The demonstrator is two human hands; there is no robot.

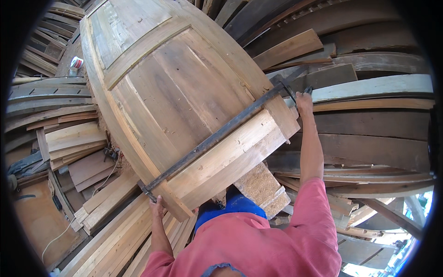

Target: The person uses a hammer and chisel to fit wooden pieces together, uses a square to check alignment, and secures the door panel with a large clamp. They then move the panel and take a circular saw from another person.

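Note:
A large panelled wooden door [161,87] lies in front of me, with two recessed panels showing and small wood chips scattered on it. A long dark metal bar clamp [210,137] runs slantwise across its near end, from one long edge to the other. My right hand [304,104] is closed round the clamp's screw handle, just off the door's right edge. At the left edge my left hand [158,208] grips the clamp's other end by its jaw, the fingers partly hidden. Both jaws sit at the door's sides.
Stacked boards [369,124] crowd the right side. More planks [76,141] lie to the left, and long light strips [115,235] run beside my left arm. A white tub [76,62] stands beyond the door's left edge. A sawdust-covered block [260,184] is under the near end.

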